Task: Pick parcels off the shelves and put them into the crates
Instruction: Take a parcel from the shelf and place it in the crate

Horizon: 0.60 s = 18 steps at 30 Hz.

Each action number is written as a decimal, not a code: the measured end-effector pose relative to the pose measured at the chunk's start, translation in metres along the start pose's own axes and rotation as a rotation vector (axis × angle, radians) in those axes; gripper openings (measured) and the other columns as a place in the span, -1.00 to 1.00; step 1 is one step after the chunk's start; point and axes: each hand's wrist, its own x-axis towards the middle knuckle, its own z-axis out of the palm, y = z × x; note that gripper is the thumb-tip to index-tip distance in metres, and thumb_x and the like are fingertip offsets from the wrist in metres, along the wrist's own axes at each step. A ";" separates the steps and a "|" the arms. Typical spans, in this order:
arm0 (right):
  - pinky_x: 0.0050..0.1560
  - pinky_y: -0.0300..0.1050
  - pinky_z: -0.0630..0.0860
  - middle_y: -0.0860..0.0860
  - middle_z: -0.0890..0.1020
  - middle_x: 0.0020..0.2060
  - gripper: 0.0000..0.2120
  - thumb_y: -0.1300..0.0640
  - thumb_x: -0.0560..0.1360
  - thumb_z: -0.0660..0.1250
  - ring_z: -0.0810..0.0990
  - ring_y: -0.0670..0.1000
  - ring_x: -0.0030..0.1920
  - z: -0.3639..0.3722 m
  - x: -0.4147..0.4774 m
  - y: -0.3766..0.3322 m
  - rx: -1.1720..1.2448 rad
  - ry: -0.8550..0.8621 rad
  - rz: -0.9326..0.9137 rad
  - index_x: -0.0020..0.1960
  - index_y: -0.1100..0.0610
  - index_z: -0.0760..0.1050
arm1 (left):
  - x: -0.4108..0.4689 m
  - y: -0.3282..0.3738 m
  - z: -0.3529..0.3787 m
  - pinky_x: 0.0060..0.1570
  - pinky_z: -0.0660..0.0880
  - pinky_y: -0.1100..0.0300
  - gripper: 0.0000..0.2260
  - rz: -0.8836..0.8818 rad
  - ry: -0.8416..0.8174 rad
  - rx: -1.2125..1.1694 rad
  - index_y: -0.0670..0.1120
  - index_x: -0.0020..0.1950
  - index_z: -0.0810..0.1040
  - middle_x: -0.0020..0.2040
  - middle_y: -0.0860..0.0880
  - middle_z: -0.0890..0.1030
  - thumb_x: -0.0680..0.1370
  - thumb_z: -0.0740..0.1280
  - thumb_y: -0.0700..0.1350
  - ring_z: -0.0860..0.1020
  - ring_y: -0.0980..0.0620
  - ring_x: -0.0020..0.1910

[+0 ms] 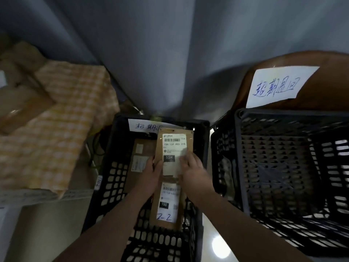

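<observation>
A flat brown cardboard parcel (174,142) with a white shipping label marked 15H is over the black slotted crate (113,178) in the middle. My left hand (152,172) holds its left edge and my right hand (192,168) lies on its label, fingers spread. Below them a second brown parcel (167,207), labelled 150 and handwritten Z-2, lies in the same crate. Another brown parcel (140,154) rests deeper in the crate on the left. A paper note (143,126) is stuck on the crate's far rim.
A second black crate (283,167) stands to the right, with a brown box (294,59) carrying a handwritten white sheet (279,86) behind it. On the left a low shelf (43,194) holds checked yellow-white packages (62,118) and brown boxes. A grey wall rises behind.
</observation>
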 end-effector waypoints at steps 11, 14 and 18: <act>0.28 0.13 0.45 0.28 -0.03 0.51 -0.31 0.31 0.50 0.29 0.08 0.26 0.50 0.057 0.070 0.019 -0.289 -0.259 0.163 0.52 0.18 0.02 | 0.104 -0.059 0.031 -0.23 0.38 0.49 -0.76 0.110 -0.200 0.254 0.21 0.28 0.35 0.06 0.22 0.54 0.65 0.14 -0.05 0.49 0.40 -0.06; 0.24 0.11 0.46 0.31 -0.07 0.51 -0.32 0.28 0.52 0.27 0.04 0.26 0.52 0.067 0.071 0.015 -0.311 -0.277 0.216 0.53 0.23 0.00 | 0.114 -0.069 0.025 -0.14 0.39 0.49 -0.75 0.159 -0.120 0.439 0.08 0.29 0.43 0.17 0.03 0.59 0.61 0.22 -0.09 0.56 0.18 0.03; 0.25 0.09 0.46 0.30 -0.19 0.51 -0.29 0.23 0.57 0.21 -0.11 0.27 0.53 0.081 0.068 0.015 -0.300 -0.237 0.217 0.54 0.23 -0.16 | 0.123 -0.081 0.016 0.22 0.38 0.15 -0.48 -0.064 -0.231 0.395 0.00 0.51 0.19 0.44 -0.08 0.37 0.60 0.17 0.16 0.37 0.03 0.34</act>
